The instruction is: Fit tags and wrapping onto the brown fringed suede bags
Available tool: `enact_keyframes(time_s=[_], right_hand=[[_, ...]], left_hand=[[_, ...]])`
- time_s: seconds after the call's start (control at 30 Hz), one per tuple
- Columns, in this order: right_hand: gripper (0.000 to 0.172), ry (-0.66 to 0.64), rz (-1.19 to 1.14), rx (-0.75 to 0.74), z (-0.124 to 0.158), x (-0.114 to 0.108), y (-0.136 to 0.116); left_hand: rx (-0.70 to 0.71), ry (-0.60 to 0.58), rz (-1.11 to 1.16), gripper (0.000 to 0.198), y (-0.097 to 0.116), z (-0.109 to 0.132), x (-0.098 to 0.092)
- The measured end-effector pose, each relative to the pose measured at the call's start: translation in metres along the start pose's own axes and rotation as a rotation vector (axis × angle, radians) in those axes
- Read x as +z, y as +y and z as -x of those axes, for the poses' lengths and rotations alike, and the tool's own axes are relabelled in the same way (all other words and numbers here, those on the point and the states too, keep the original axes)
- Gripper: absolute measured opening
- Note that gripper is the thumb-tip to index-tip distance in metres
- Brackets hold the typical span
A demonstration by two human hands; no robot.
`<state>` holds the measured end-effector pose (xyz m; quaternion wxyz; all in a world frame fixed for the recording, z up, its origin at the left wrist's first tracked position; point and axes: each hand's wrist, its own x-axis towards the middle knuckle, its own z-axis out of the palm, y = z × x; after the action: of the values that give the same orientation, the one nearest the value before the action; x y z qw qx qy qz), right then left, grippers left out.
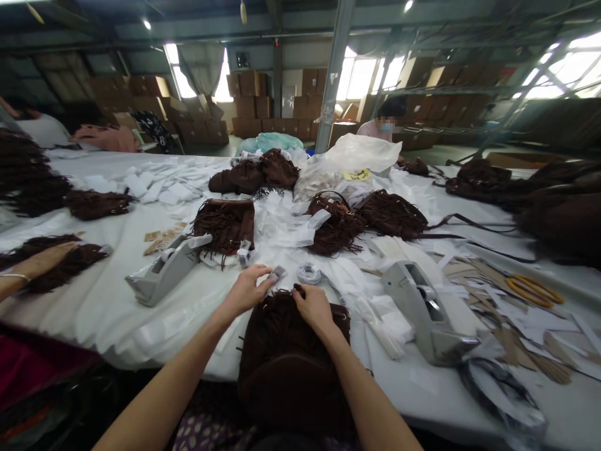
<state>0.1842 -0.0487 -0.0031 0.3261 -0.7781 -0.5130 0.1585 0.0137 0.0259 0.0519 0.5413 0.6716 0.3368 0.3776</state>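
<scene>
A dark brown bag (293, 369) stands upright at the table's front edge, close against my body. My left hand (248, 289) is closed at the bag's top left, pinching a small clear plastic packet (278, 273) between thumb and fingers; its contents are too small to make out. On the bag's top edge, my right hand (315, 307) pinches the dark gathered rim, its fingertips partly hidden. Just beyond the hands lies a coil of clear plastic-wrapped strip (309, 273). A fringed brown bag (225, 227) rests farther back on the left.
Grey tape dispensers stand left (164, 269) and right (425, 313). Yellow-handled scissors (534, 290) lie among paper scraps. More fringed bags (392, 214) and white packets (164, 181) cover the table. Another person's hand (44, 262) touches a brown fringed piece at left; a person (382, 125) is across the table.
</scene>
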Motion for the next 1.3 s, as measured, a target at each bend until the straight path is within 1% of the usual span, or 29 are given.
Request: enact_keyframes(time_s=[0.03,0.07,0.1,0.13,0.17,0.27,0.33,0.37,0.4,0.47,0.53,0.57,0.63,0.67,0.7,0.73,0.8,0.83,0.87,0.9,0.93,1.0,1.03,1.07,1.1,1.17,1.23,1.3], right_hand=[[0.023,-0.007,-0.009,0.003,-0.004,0.002,0.002],[0.025,-0.009,-0.021,0.004,-0.007,0.002,0.004],[0.028,-0.008,-0.036,0.006,-0.009,0.000,0.006],[0.031,-0.005,-0.054,0.009,-0.011,-0.002,0.007],[0.034,-0.002,-0.075,0.009,-0.011,-0.006,0.007],[0.036,0.015,-0.127,-0.013,-0.008,-0.019,0.008],[0.035,0.039,-0.194,-0.046,-0.002,-0.025,0.011],[0.036,0.045,-0.249,-0.045,0.001,-0.026,0.014],[0.038,0.045,-0.315,-0.026,0.003,-0.026,0.018],[0.044,0.026,-0.443,0.058,0.005,-0.024,0.026],[0.050,-0.001,-0.498,0.138,0.004,-0.021,0.032],[0.051,-0.016,-0.505,0.154,0.003,-0.019,0.034],[0.052,-0.045,-0.501,0.156,0.001,-0.017,0.035],[0.052,-0.056,-0.499,0.154,0.001,-0.016,0.036],[0.052,-0.064,-0.500,0.156,0.001,-0.016,0.036],[0.053,-0.070,-0.502,0.164,0.001,-0.016,0.036],[0.053,-0.066,-0.504,0.177,0.002,-0.016,0.036],[0.053,-0.058,-0.501,0.169,0.003,-0.017,0.036],[0.052,-0.043,-0.496,0.150,0.003,-0.018,0.035],[0.052,-0.025,-0.489,0.124,0.004,-0.019,0.034],[0.051,-0.011,-0.481,0.099,0.004,-0.021,0.032],[0.050,-0.008,-0.464,0.083,0.004,-0.026,0.026],[0.049,-0.010,-0.454,0.085,0.004,-0.030,0.022],[0.047,-0.007,-0.440,0.075,0.005,-0.033,0.017],[0.044,0.003,-0.418,0.040,0.007,-0.036,0.013],[0.033,0.046,-0.344,-0.095,0.015,-0.039,0.004],[0.024,0.057,-0.258,-0.273,0.029,-0.034,-0.001],[0.028,0.023,-0.196,-0.438,0.046,-0.023,0.001]], left_hand=[[0.028,0.086,-0.012,0.022,0.000,0.008,0.005],[0.056,0.153,-0.030,0.024,-0.002,0.017,0.012],[0.080,0.195,-0.045,0.026,-0.004,0.025,0.021],[0.099,0.210,-0.059,0.029,-0.007,0.032,0.032],[0.110,0.199,-0.073,0.033,-0.012,0.038,0.045],[0.172,0.111,-0.164,0.050,-0.035,0.047,0.082],[0.250,0.073,-0.286,0.056,-0.051,0.050,0.099],[0.281,0.066,-0.348,0.056,-0.059,0.051,0.104],[0.307,0.061,-0.404,0.055,-0.065,0.052,0.106],[0.351,0.037,-0.502,0.050,-0.074,0.055,0.105],[0.397,-0.044,-0.581,0.044,-0.078,0.059,0.098],[0.409,-0.099,-0.614,0.039,-0.078,0.061,0.094],[0.413,-0.215,-0.669,0.030,-0.071,0.064,0.086],[0.404,-0.259,-0.686,0.024,-0.063,0.066,0.082],[0.392,-0.279,-0.692,0.019,-0.054,0.068,0.079],[0.377,-0.274,-0.680,0.016,-0.042,0.070,0.077],[0.320,-0.205,-0.564,0.017,-0.015,0.074,0.076],[0.261,-0.161,-0.441,0.020,-0.003,0.075,0.077],[0.164,-0.128,-0.274,0.023,0.007,0.075,0.080],[0.028,-0.105,-0.078,0.027,0.013,0.074,0.084],[-0.141,-0.088,0.130,0.031,0.014,0.072,0.089],[-0.495,-0.056,0.503,0.040,0.006,0.067,0.101],[-0.628,-0.043,0.643,0.045,-0.003,0.064,0.106],[-0.717,-0.040,0.755,0.050,-0.012,0.061,0.110],[-0.770,-0.049,0.843,0.056,-0.022,0.057,0.113],[-0.785,-0.076,0.969,0.061,-0.040,0.049,0.112],[-0.739,-0.069,1.034,0.053,-0.052,0.040,0.105],[-0.677,-0.044,1.041,0.041,-0.059,0.033,0.097]])
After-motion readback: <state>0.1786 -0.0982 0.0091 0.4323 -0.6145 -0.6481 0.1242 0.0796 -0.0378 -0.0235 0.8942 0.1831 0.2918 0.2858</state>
